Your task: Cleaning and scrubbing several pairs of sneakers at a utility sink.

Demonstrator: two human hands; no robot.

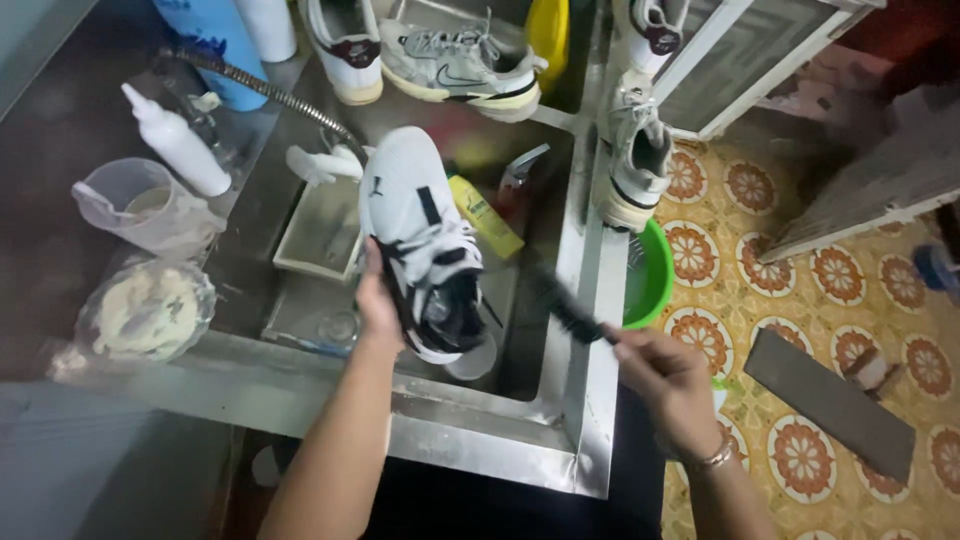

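Head view, shoe: we see a white sneaker with black straps at frame centre, held over the steel sink, toe pointing up-frame, heel opening toward us.
Head view, left hand: grip closed around the sneaker's left side near the heel, thumb on the collar.
Head view, right hand: grip closed on a dark brush, just right of the shoe, blurred.
Handling: we judge the sneaker light, soft in the upper, stiffer at the sole, likely wet and slippery; the heel and midsole look the firmest hold.
Around: white squeeze bottle upper left; green basin right of sink; more sneakers along the top.
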